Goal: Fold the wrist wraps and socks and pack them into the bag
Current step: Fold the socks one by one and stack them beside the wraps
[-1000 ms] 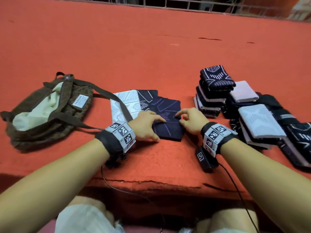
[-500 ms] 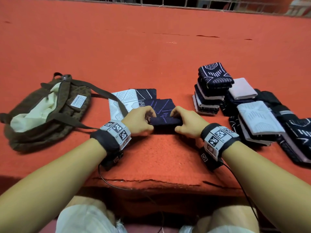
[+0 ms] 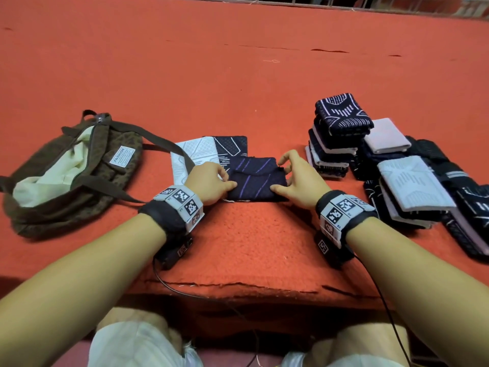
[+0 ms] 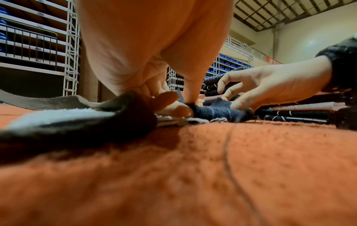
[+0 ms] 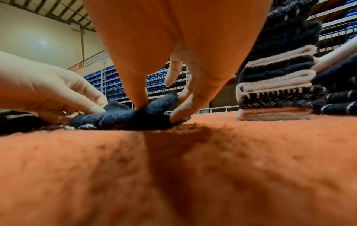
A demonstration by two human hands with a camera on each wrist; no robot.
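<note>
A navy sock with purple stripes lies folded into a small rectangle on the red mat, between my hands. My left hand pinches its left end, thumb on top and fingers curled below. My right hand spans the right end: the thumb presses the near corner, fingertips touch the far corner, and the index finger is lifted. Partly under the sock lies a white and navy sock. The brown bag lies unzipped at the left, showing a cream lining.
A stack of folded navy and pink pieces stands just right of my right hand. A wider pile of folded pieces spreads further right. The bag strap crosses the white sock. The mat's front edge is near my wrists.
The navy sock lay flat a second ago. Both hands then lifted its near edge and turned it away over itself. The sock is now shorter, with my hands at its two ends.
</note>
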